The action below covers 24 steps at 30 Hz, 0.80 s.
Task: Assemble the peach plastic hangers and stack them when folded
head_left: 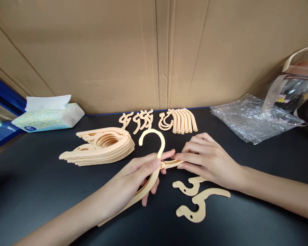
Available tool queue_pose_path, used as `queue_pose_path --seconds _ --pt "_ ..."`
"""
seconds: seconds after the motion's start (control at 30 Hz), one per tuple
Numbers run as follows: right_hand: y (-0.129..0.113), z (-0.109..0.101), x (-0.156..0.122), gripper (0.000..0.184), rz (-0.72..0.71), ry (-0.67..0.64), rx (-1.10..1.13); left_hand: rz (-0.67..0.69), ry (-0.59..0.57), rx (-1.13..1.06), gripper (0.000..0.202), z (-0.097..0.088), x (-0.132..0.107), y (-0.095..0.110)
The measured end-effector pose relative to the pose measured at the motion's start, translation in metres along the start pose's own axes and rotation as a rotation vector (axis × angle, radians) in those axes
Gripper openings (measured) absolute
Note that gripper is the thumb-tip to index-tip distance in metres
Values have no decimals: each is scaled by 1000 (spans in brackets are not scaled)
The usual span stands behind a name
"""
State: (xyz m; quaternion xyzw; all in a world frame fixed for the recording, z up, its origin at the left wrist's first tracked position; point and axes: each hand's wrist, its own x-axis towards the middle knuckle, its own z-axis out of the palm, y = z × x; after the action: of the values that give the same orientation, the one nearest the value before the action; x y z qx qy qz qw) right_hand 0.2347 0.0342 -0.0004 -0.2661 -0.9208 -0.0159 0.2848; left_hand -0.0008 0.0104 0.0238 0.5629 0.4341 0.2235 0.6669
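Near the middle of the table, my left hand (136, 172) is closed around a cream plastic folding hanger (150, 182), thumb at the base of its upright hook. One long arm of the hanger slants down to the lower left beneath that hand. My right hand (209, 159) pinches the short piece that reaches right from the joint; its far end is hidden by the fingers. Below the right hand lie a jointed, curved hanger piece (199, 210) and a similar piece (188, 188) behind it, partly covered by the hand.
Left of centre lies a stack of folded hangers (118, 152). Along the back are loose hooks (165, 124), a row of curved arms (183, 121) and small jointed pieces (143, 121). A tissue pack (48, 118), clear plastic bag (254, 118) and bottle (304, 83) flank them before a cardboard wall (113, 51).
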Motion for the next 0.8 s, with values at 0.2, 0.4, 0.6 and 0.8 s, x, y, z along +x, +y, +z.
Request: queue_pose_path --seconds 0.2,0.4,0.6,0.8 --pt "-2 -1 0 18 -23 12 -26 3 -39 63 54 -2 -2 2" --pt "-2 -2 1 18 -12 25 -47 -23 -70 75 54 -1 -4 6" --pt "-3 0 1 19 -3 31 -70 -24 -90 49 55 -1 -2 6" --pt "-3 -1 0 19 -2 33 -87 -5 -92 30 54 -3 -1 3"
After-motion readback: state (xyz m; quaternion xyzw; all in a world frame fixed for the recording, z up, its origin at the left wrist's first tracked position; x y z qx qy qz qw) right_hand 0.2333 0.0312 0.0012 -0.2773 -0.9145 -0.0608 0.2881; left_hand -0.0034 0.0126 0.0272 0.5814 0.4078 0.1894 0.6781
